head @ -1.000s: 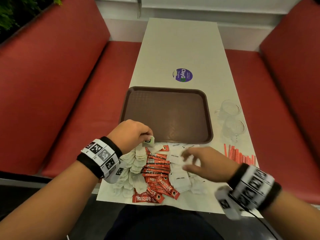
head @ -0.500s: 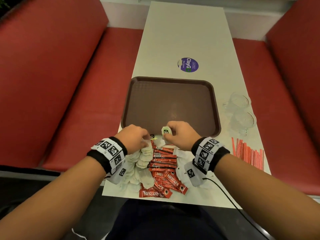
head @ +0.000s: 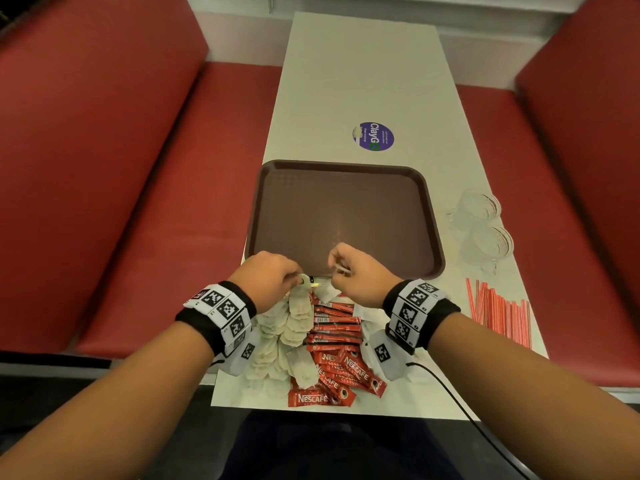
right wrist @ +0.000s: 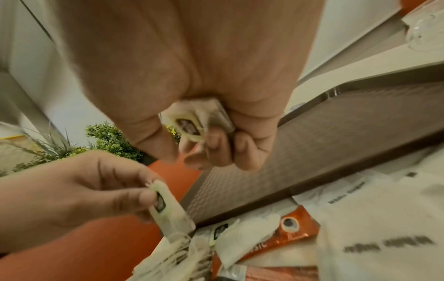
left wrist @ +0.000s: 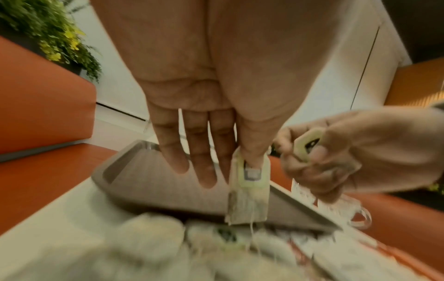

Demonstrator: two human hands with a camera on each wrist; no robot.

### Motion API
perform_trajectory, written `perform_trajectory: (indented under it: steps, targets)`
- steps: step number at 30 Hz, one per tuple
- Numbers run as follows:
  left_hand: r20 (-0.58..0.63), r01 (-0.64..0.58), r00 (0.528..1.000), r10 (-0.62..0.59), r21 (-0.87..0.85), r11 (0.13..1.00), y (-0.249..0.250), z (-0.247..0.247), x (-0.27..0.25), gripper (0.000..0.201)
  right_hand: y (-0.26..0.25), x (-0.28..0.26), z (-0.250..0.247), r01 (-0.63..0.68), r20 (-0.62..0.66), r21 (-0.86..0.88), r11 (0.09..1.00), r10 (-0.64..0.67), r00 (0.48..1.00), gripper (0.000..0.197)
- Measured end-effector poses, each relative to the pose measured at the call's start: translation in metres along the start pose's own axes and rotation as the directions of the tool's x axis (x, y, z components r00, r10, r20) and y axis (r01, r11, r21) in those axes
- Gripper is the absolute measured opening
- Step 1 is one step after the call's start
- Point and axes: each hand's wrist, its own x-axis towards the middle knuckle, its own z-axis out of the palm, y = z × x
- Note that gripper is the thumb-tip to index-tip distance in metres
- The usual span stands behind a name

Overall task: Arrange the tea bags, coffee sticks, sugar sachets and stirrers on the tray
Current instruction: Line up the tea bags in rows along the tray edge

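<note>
On the near left of the table [head: 363, 74] the tea bags [head: 287, 327] lie heaped in a rough row running near to far, likely kept together by kind for sorting. Above its far end the left hand [head: 268, 277] pinches one tea bag [left wrist: 250, 192] by its top between thumb and forefinger, the other fingers straight; the bag hangs upright, long axis vertical, strings trailing down to the heap, probably to shake it free. Beside the heap, the red coffee sticks [head: 334, 327] mostly point left to right. The right hand [head: 356, 275], just over the near rim of the bare brown tray [head: 346, 209], curls round a second tea bag [right wrist: 192, 126], its tag end pointing left. Sugar sachets [right wrist: 374, 218] lie under that wrist; the stirrers [head: 498, 311] lie far right, pointing near to far.
</note>
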Motion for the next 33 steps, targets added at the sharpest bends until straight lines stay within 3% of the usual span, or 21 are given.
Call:
perform_trajectory:
  steps: [3,7,9,12,17,19,22,26,29,33]
  targets:
    - [-0.074,-0.066,0.996,0.057,-0.124,0.99,0.001,-0.021,-0.001,0.021,-0.006,0.009,0.001,0.061,-0.021,-0.015,0.998,-0.061,0.998,0.02]
    - [-0.218,-0.171,0.967,0.134,-0.163,0.972,0.003,-0.047,-0.001,0.016,-0.02,0.019,0.001,0.138,-0.093,-0.037,0.99,-0.141,0.986,0.006]
    - [-0.284,-0.17,0.953,0.108,-0.203,0.964,0.003,-0.055,0.0,0.013,-0.025,0.023,0.0,0.159,-0.136,-0.025,0.987,-0.161,0.977,0.009]
    - [-0.278,-0.106,0.961,0.002,-0.36,0.927,0.002,-0.059,0.003,0.019,-0.03,0.034,-0.006,0.172,-0.191,0.018,0.985,-0.165,0.968,0.009]
    - [-0.247,0.037,0.96,-0.134,-0.361,0.932,-0.014,-0.054,0.026,0.023,-0.025,0.056,-0.009,0.106,-0.186,0.022,0.994,-0.1,0.977,0.012]
    - [-0.266,0.118,0.936,-0.229,-0.376,0.919,-0.028,-0.057,0.047,0.028,-0.014,0.065,-0.008,-0.008,-0.126,-0.085,0.996,-0.003,0.992,0.015]
    - [-0.239,0.256,0.894,-0.378,-0.421,0.87,-0.059,-0.063,0.09,0.033,0.005,0.075,-0.009,-0.131,-0.002,-0.279,0.951,0.136,0.991,0.005]
    - [-0.166,0.394,0.857,-0.488,-0.399,0.828,-0.098,-0.06,0.144,0.028,0.018,0.083,-0.01,-0.114,0.128,-0.369,0.923,0.172,0.977,0.008]
    - [-0.115,0.43,0.855,-0.506,-0.389,0.815,-0.118,-0.056,0.175,0.021,0.025,0.084,-0.01,-0.08,0.197,-0.344,0.936,0.156,0.968,0.009]
    - [-0.126,0.502,0.815,-0.566,-0.335,0.797,-0.134,-0.056,0.202,0.01,0.031,0.084,-0.011,-0.072,0.241,-0.3,0.951,0.148,0.959,0.004]
